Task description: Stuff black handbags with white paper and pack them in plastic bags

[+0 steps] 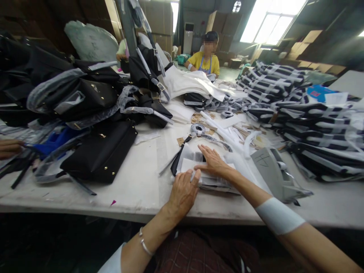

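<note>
A black bag (175,163) lies on the white table (148,159) in front of me, largely covered by white sheets (186,163). My left hand (184,191) rests at the near edge of the sheets, its fingers bent and side by side; whether it grips anything is hidden. On top of the sheets, further right, my right hand (212,161) lies with its fingers stretched out and the thumb pointing at my left hand. A wrapped, coiled strap (198,129) sits just beyond the bag.
Black bags (99,151) with wrapped handles pile up at the left. Stacked black pieces with white wrapping (318,132) fill the right, near a grey tape dispenser (270,170). A person in yellow (204,62) sits across the table. Another person's hand (10,149) shows at the left edge.
</note>
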The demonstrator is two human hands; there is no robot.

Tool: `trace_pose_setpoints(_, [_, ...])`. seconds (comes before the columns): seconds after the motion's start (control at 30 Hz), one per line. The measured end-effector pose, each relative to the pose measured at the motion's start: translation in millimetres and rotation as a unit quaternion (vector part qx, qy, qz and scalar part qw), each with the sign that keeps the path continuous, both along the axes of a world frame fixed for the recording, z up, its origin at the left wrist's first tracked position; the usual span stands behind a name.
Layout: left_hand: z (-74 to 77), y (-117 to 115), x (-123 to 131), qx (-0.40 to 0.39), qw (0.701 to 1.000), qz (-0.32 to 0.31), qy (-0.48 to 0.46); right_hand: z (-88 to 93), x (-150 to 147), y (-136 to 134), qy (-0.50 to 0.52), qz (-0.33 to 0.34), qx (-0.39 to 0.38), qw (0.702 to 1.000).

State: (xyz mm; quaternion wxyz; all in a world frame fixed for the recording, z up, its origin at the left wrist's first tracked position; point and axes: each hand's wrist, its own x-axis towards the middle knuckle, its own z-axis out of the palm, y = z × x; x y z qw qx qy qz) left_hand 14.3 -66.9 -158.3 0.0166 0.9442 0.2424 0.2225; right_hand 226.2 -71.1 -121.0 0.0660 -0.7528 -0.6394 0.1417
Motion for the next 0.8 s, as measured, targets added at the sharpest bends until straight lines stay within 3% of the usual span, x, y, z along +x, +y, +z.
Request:
trace_pose_setpoints(0.13, [0.0,8.2,0.5,0.026,0.999,-0.008,0.033,6.3,15.4,-51.9,-0.080,0.042,0.089,0.992])
trace_pose_setpoints(0.3, [-15.4,9.6,1.5,0.049,0.998,-0.025,0.026,-29.8,12.6,-107.3,-0.169,0.084,0.153,0.970])
trace_pose_setpoints(0.4, [-20.1,6.9,1.8,0.050,0.998,-0.019,0.012,-45.0,6.4,-110.8,-0.190,0.070,0.174,0.964])
trace_pose_setpoints(0.63, [-6.9,10.0,-1.7,0.063,0.998,-0.004,0.018,-26.2,9.7,-107.3,-0.217,0.071,0.191,0.955])
trace_pose_setpoints(0.8, [-8.4,7.3,-0.7,0.086,0.996,-0.003,-0.014,-35.7,5.4,-116.9,-0.220,0.039,0.174,0.959])
